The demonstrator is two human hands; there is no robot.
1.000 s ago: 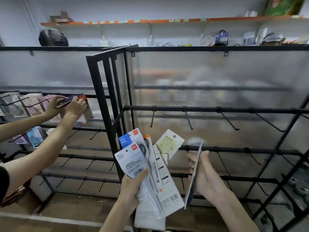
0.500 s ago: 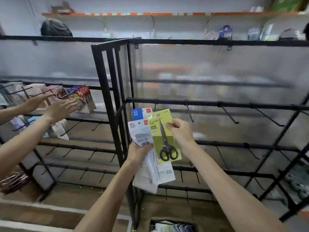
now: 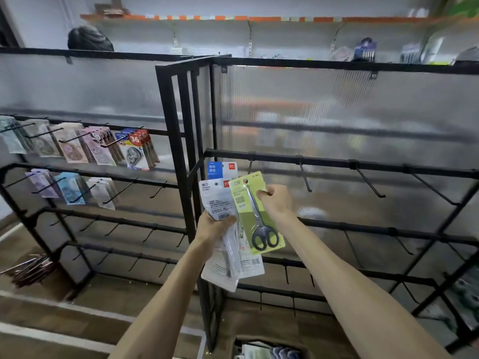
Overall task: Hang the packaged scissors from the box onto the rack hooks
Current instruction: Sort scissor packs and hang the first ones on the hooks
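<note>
the right hand pinches the green pack by its right edge near the top, fingers curled onto the card. the pack stands almost upright, tilted a little to the left. black-handled scissors show through its blister, handles down. its hang hole lies just below the leftmost hook of the upper bar and is not threaded on it.

the left hand grips a fan of white packs round their lower part, fingers curled over the front by the barcode. a blue-topped pack rises behind them. the green pack overlaps the fan's right side, and the two hands are near each other, not touching.

more hooks jut from the same bar to the right, and lower bars of the rack carry further rows. a frosted panel backs the frame. the box sits on the floor at the bottom edge, below the arms, with packs inside it, too blurred to read.

on the left rack other hung packs fill two rows. a wall shelf with an orange edge runs above, its goods blurred.
</note>
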